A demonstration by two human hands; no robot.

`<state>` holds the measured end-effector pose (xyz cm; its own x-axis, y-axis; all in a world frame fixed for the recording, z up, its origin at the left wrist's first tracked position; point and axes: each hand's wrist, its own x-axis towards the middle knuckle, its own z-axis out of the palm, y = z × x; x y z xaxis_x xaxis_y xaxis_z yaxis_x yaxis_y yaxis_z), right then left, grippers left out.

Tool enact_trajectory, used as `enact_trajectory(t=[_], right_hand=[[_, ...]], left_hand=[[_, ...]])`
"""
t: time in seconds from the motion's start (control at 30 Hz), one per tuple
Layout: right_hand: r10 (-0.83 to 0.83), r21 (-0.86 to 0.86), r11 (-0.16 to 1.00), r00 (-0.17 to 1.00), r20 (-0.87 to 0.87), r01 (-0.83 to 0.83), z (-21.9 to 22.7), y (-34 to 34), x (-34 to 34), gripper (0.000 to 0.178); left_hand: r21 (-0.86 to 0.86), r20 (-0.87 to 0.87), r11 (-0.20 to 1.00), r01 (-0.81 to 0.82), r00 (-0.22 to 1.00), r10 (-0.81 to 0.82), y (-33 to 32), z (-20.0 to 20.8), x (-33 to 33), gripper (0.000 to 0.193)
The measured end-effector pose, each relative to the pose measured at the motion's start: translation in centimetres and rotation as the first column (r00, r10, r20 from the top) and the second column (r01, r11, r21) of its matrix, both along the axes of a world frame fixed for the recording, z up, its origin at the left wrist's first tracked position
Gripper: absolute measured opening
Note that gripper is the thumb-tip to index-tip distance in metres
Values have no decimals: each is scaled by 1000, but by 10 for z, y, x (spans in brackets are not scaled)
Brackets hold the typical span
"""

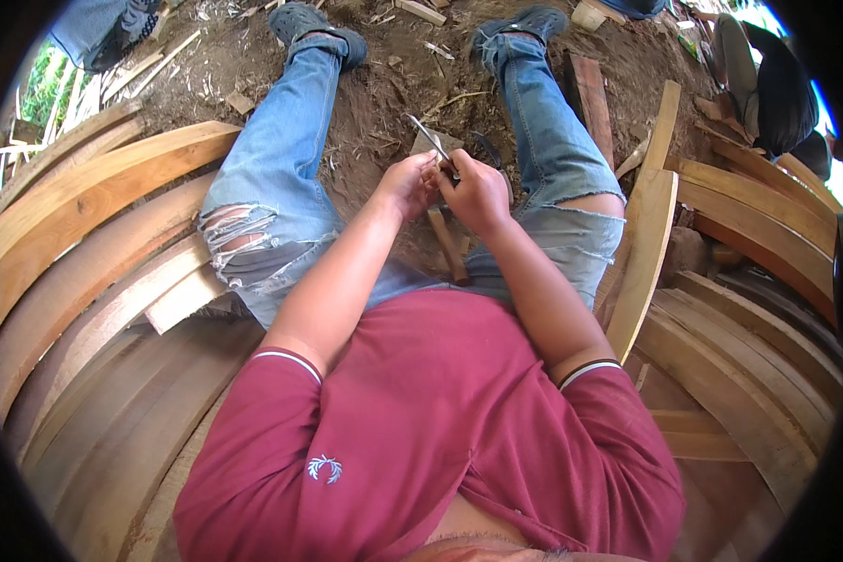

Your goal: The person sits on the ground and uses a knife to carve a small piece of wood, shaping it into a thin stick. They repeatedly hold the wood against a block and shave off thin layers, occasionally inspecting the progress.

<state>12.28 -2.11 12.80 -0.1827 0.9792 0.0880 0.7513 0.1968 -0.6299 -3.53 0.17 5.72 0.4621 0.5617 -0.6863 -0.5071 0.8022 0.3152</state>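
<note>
I sit on stacked wooden planks with my legs in torn blue jeans stretched out over bare earth. My left hand (408, 184) and my right hand (478, 192) meet between my knees. Both are closed around a thin metal blade (427, 137) that sticks up and away from my fingers. A small pale wood block (433, 142) lies on the ground just behind the blade. A short wooden handle (449, 245) shows below my hands, between my thighs. How the blade joins the handle is hidden by my fingers.
Curved wooden planks (94, 197) are stacked on my left and curved planks (749, 234) on my right. A pale board (646, 234) leans by my right thigh. Wood chips and offcuts litter the soil (393, 84). Another person's foot (126, 28) is at top left.
</note>
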Motion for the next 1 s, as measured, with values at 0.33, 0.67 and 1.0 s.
enact_trajectory(t=[0.33,0.67,1.0], right_hand=[[-428,-738,662,874,-231,129,-6,1,23,54],[-289,-811,585,936,-202,6,13,-39,25,65],[-215,-769,638,966,-142,29,-5,-41,16,56]], left_hand=[[-120,-225,993,19,973,-46,-12,-36,9,21],[-105,-452,993,47,887,-90,-18,-39,24,29],[15,-468,999,-49,882,51,-22,-42,43,30]])
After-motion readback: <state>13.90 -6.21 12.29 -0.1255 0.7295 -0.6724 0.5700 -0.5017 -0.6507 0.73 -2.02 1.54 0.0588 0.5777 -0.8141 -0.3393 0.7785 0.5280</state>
